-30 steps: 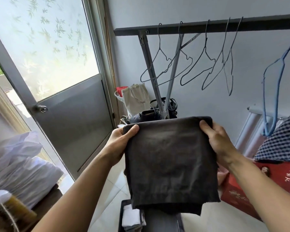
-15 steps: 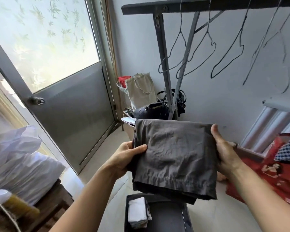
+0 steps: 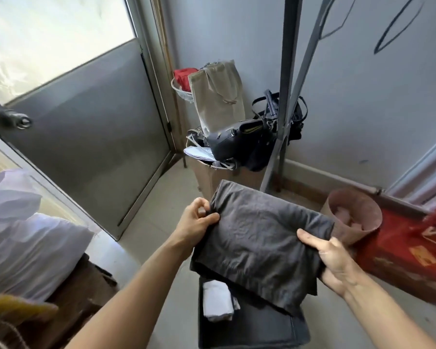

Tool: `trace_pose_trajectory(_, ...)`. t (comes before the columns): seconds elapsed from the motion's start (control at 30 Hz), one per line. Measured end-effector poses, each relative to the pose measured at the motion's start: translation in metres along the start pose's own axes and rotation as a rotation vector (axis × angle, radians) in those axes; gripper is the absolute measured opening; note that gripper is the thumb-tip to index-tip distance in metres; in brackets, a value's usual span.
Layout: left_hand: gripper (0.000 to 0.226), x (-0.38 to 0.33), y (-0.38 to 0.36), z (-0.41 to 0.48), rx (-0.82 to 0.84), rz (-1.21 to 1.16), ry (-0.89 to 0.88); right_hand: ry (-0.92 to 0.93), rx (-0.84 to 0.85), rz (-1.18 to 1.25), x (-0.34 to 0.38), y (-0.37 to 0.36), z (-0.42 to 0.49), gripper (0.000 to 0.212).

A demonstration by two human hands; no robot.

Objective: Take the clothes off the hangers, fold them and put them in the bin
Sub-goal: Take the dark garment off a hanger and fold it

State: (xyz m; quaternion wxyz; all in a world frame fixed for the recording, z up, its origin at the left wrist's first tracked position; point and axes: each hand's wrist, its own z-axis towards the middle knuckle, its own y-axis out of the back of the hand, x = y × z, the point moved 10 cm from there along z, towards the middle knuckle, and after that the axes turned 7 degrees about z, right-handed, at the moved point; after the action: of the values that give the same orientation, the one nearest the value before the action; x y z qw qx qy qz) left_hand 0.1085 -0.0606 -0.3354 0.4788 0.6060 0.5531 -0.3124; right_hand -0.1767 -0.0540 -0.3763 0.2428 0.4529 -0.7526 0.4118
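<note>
A folded dark grey garment [image 3: 259, 238] lies nearly flat between my hands, above the dark bin [image 3: 257, 328] on the floor. My left hand [image 3: 199, 220] pinches its upper left corner. My right hand [image 3: 330, 258] grips its right edge, thumb on top and fingers beneath. The garment covers the bin's far part. A folded white cloth [image 3: 217, 301] lies inside the bin at its left. Bottoms of two empty wire hangers [image 3: 398, 28] show at the top right by the rack's grey posts [image 3: 287, 79].
Bags and a beige tote [image 3: 219, 96] pile in the corner behind the rack. A metal door [image 3: 86, 122] stands at the left. White bedding [image 3: 25, 235] rests on a wooden stand at the lower left. A red box [image 3: 408, 250] and a pink tub [image 3: 353, 210] are at the right.
Both hands brought the folded garment down from chest height and tipped it from hanging upright to nearly flat over the bin. My view tilted down, so the hangers slid out at the top.
</note>
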Motion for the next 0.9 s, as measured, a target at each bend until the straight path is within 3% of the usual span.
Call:
trace_pose_trajectory(0.1,0.034,0.032,-0.009,0.035,-0.008,0.097,-0.029,-0.035,-0.036,-0.01,-0.03,0.008,0.028,0.015)
trace_pose_trajectory(0.27,0.025,0.097,-0.034,0.086,0.025,0.203,0.016,-0.118,-0.118,-0.028,-0.098,0.043,0.076,0.019)
trace_pose_trajectory(0.4,0.036,0.167,-0.063,0.128,0.074,0.289,0.078,-0.21,-0.19,0.034,-0.166,0.083,0.116,0.026)
trace_pose_trajectory(0.57,0.033,0.257,-0.107,0.172,0.127,0.387,0.157,-0.276,-0.24,0.044,-0.24,0.136,0.169,0.011)
trace_pose_trajectory(0.9,0.034,0.423,-0.197,0.22,0.236,0.536,0.2,-0.406,-0.411,0.072,-0.391,0.263,0.235,0.018)
